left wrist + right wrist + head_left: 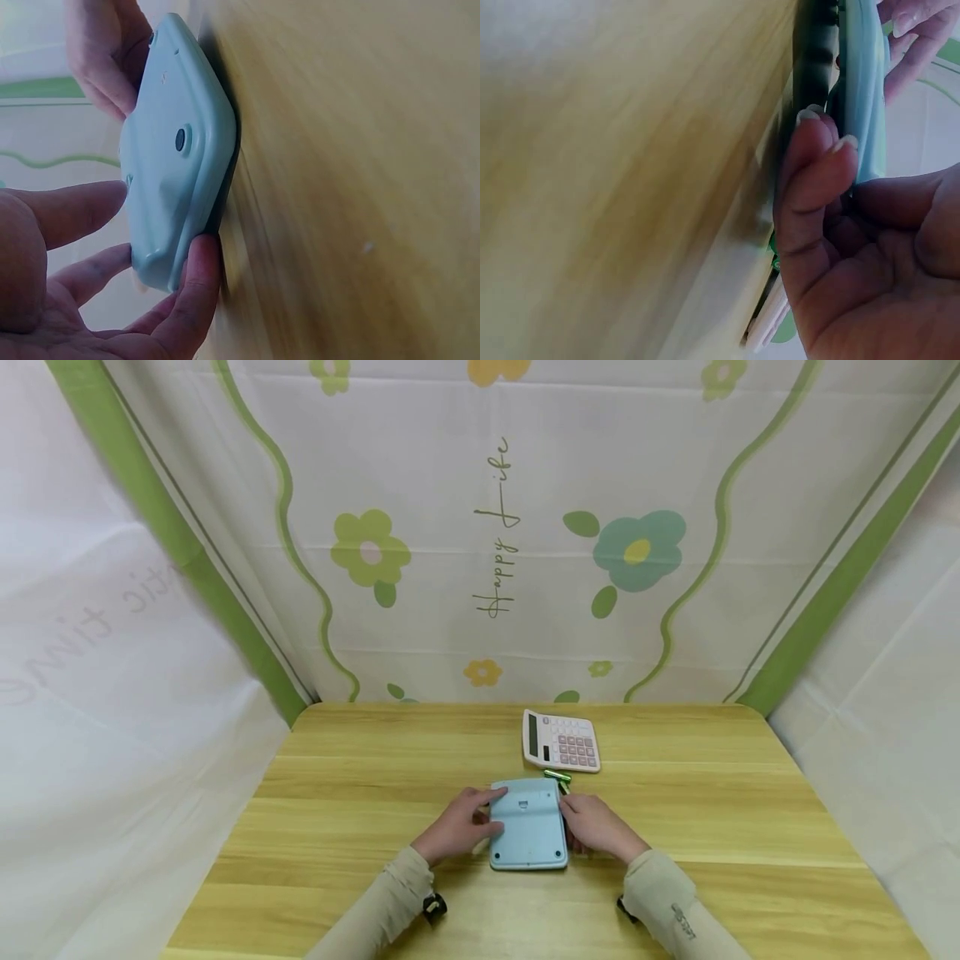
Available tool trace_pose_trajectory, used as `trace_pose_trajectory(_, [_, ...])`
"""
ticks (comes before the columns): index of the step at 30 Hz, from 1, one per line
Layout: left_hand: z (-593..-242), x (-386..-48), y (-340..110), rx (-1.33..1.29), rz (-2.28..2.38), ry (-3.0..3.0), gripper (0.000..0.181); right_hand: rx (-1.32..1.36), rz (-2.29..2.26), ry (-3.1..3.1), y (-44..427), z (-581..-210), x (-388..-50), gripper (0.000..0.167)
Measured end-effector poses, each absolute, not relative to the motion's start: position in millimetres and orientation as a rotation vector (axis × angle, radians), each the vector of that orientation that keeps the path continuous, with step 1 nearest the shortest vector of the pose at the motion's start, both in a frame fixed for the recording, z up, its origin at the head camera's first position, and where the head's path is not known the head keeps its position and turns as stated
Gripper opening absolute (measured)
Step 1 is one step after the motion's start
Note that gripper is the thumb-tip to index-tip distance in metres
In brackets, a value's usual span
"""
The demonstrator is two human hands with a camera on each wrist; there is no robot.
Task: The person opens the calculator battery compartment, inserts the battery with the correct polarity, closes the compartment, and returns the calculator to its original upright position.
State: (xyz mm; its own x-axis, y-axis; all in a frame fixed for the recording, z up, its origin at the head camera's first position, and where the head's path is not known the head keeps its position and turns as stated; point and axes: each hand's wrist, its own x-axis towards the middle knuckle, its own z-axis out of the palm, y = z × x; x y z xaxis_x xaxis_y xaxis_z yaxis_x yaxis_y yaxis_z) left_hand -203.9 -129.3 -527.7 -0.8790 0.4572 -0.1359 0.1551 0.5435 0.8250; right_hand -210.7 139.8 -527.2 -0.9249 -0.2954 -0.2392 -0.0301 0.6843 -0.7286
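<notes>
You hold a blue calculator [528, 835] underside up.
Left grip [459, 824] and right grip [596, 823] clasp opposite edges, a green battery [557, 775] beyond.

We see smooth plastic on the blue device [528, 835], a glossy green cylinder [557, 775], a wood-grained bench [390, 760], creased cloth [540, 568] beyond its far edge.

In the head view, the underside of the blue gadget [528, 835] is hidden. The marks on the pink calculator [576, 745] are too tiny to read. The right wrist view cuts off the gadget and the left hand [459, 827].
</notes>
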Motion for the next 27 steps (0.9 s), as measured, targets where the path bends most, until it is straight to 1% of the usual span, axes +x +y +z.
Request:
trace_pose_trajectory(7, [-529.0, -204.4, -130.0, 0.500, 1.273, 2.441, 0.058, -0.295, -1.014, 2.611, 137.3, -530.9, -211.9, 0.035])
trace_pose_trajectory(15, [-529.1, -204.9, -129.9, 0.516, 1.265, 2.458, 0.056, -0.269, -0.960, 2.646, 134.2, -530.8, -211.8, 0.030])
trace_pose_trajectory(23, [-531.4, -205.5, -128.8, 0.503, 1.258, 2.469, 0.057, -0.267, -0.848, 2.695, 132.3, -531.1, -213.3, 0.039])
trace_pose_trajectory(27, [-531.7, -206.5, -127.8, 0.529, 1.226, 2.502, 0.057, -0.247, -0.840, 2.684, 132.4, -532.3, -213.9, 0.038])
